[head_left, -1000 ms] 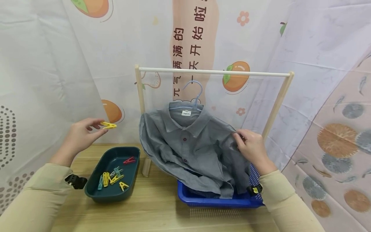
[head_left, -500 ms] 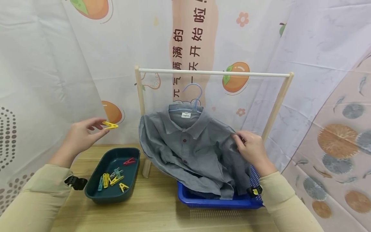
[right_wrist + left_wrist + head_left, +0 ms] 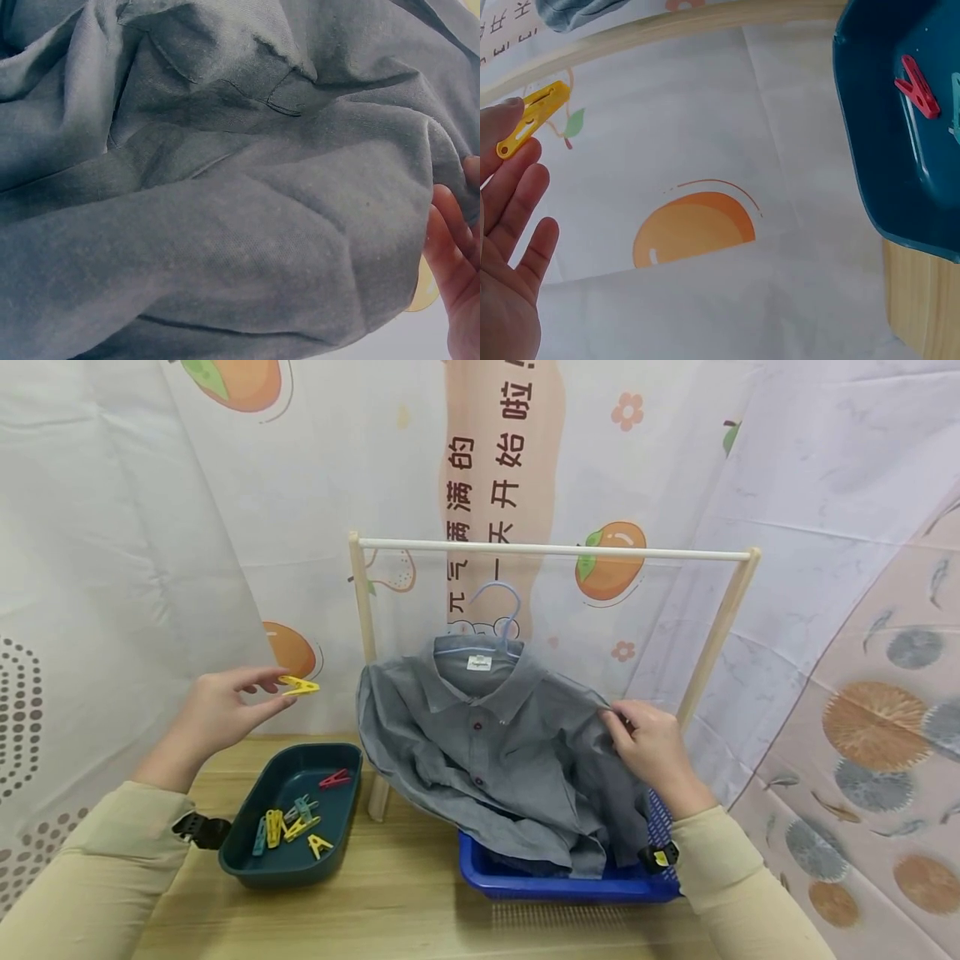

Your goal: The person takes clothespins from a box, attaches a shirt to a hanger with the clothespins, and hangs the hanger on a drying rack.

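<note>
Between thumb and fingertips, my left hand point(image 3: 225, 706) pinches a yellow clothespin point(image 3: 302, 686), held up left of the shirt; the left wrist view shows the clothespin point(image 3: 536, 116) at the thumb tip. A grey button-up shirt point(image 3: 495, 752) sits on a light blue hanger point(image 3: 516, 610), whose hook is below the rack's white bar point(image 3: 555, 549). My right hand point(image 3: 648, 739) grips the shirt at its right-side shoulder. In the right wrist view, the shirt's folds point(image 3: 247, 195) fill most of the picture and the right hand point(image 3: 457, 247) shows at the edge.
A dark green tray point(image 3: 247, 868) at left holds several yellow, teal and red clothespins. Under the shirt stands a blue basket point(image 3: 570, 890). The rack's wooden posts point(image 3: 720, 627) rise on both sides, with printed curtains point(image 3: 315, 485) behind the wooden table point(image 3: 390, 910).
My left hand has shifted slightly right with the yellow clothespin. The hanger and the shirt's collar have sunk a little lower below the bar. The right hand keeps its grip.
</note>
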Demonstrator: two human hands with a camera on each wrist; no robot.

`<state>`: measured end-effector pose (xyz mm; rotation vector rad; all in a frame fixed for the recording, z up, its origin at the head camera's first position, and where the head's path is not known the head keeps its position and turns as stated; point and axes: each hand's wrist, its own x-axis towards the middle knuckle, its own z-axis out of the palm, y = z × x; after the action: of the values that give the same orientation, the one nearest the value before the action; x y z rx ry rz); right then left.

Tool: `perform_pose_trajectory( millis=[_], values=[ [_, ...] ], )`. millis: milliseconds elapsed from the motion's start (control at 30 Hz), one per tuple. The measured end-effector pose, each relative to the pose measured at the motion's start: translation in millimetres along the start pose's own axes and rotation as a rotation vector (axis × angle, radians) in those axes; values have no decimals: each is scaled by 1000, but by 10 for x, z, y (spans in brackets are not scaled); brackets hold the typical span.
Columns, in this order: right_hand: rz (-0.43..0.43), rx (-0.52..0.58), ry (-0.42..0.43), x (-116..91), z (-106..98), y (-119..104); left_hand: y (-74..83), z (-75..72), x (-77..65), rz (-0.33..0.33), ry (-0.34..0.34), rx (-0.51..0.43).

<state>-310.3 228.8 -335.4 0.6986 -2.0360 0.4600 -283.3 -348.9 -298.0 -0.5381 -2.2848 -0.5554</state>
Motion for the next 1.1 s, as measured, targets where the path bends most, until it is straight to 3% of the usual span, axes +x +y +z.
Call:
perform_pose_trajectory(
  millis=[433, 733, 1100],
  values=[
    [3, 11, -13, -11, -11, 5, 225, -34, 105, 68, -18, 32],
    [-4, 17, 3, 1, -22, -4, 300, 10, 192, 250, 98, 54],
    [-7, 7, -11, 6, -26, -21, 343, 49, 254, 334, 113, 50]
  ],
)
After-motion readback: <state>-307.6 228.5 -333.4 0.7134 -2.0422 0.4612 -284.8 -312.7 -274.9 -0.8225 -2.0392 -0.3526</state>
